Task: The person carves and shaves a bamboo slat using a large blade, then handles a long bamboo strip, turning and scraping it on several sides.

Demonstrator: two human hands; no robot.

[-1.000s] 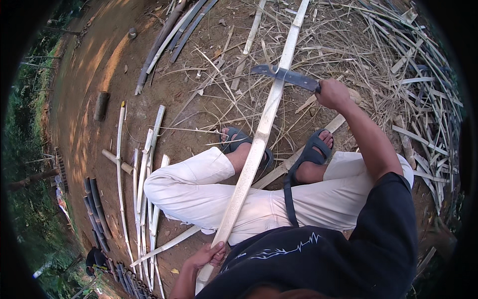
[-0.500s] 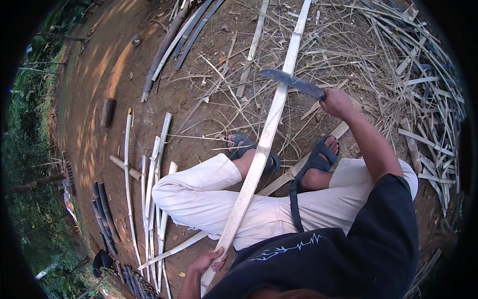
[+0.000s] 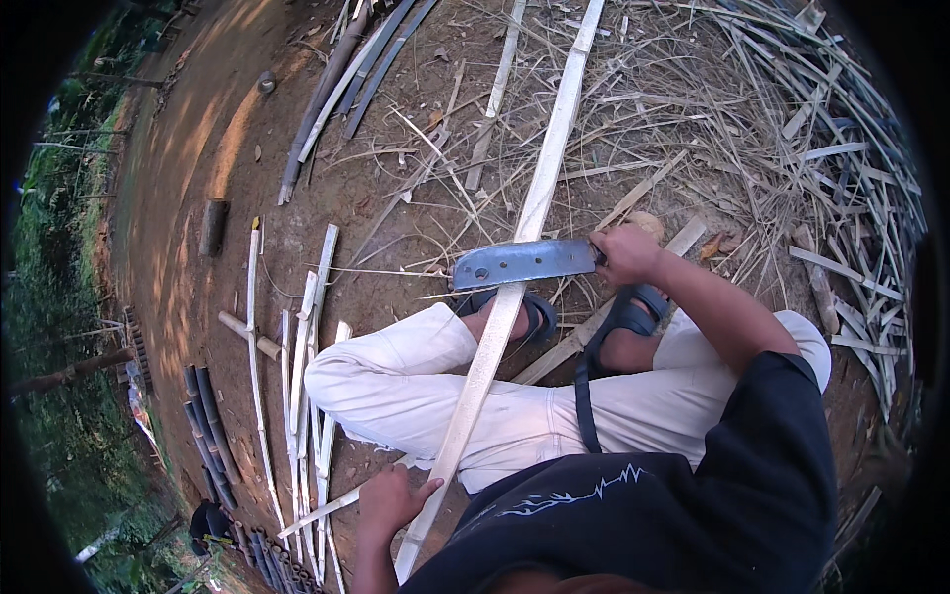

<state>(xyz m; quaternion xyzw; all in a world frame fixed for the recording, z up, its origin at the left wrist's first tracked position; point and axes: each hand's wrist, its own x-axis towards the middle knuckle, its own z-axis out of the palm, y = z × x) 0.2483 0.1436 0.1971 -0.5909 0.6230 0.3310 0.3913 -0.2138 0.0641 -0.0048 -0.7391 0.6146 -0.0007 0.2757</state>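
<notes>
A long pale bamboo strip (image 3: 477, 388) slants from the far ground, over my lap, to my left side. My right hand (image 3: 625, 253) is closed round the handle of a broad-bladed machete (image 3: 524, 263). Its grey blade, with several holes in it, lies flat-side up across the strip above my sandalled feet. Near the strip's close end, my left hand (image 3: 394, 503) grips it, thumb on the edge; the other fingers are partly hidden.
Several split bamboo strips (image 3: 302, 381) and dark bamboo poles (image 3: 211, 421) lie to my left. Thin shavings (image 3: 683, 129) litter the ground ahead. A heap of strips (image 3: 861, 178) is piled at the right. A short log (image 3: 213, 226) stands at the far left.
The machete has come down the strip toward me, and its blade has turned to show its broad side. My left hand has shifted slightly on the strip, thumb now stretched along it.
</notes>
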